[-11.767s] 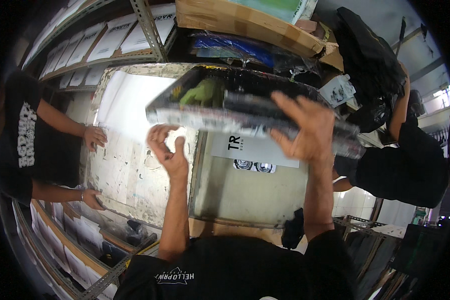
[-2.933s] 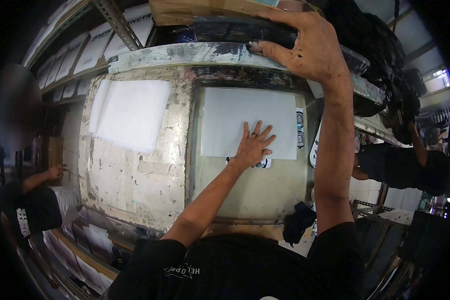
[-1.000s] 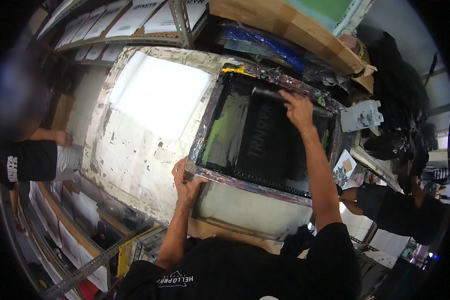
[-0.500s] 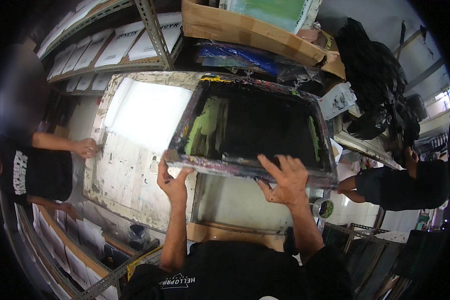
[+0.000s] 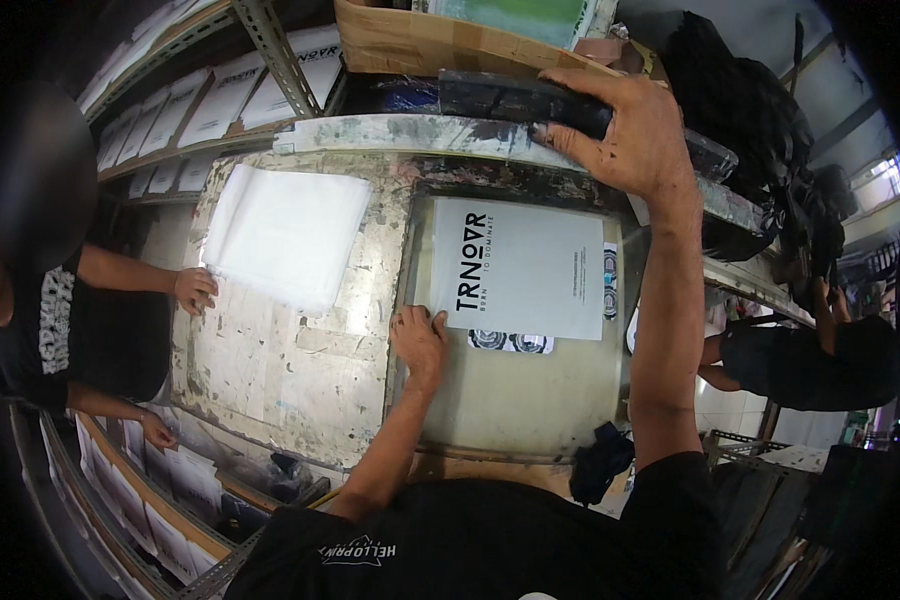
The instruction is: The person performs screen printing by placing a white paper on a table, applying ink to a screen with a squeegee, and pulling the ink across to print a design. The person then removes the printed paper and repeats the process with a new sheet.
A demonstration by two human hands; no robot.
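Observation:
A flat white sheet or bag with black print [image 5: 530, 270] lies on the pale printing board [image 5: 510, 410]. My left hand [image 5: 417, 345] rests at its lower left corner, fingers slightly bent and apart, thumb touching the sheet's edge. Beyond the board, the dark frame of the printing screen [image 5: 520, 100] is tilted up and seen nearly edge-on. My right hand [image 5: 645, 135] grips this frame from the right, fingers over the top and thumb below. Silver stickers with round dark marks [image 5: 510, 342] show at the sheet's lower and right edges.
Blank white sheets [image 5: 290, 230] lie on the worn table to the left, beside a co-worker's hand [image 5: 196, 290]. Shelves of printed white packages [image 5: 225, 90] stand behind and at lower left. A cardboard box [image 5: 390, 40] sits at the back. Another person [image 5: 800, 360] is at right.
The screen has swung up and away, uncovering the printed sheet. My left hand let go of the frame and came to the sheet's corner. My right hand rose with the frame.

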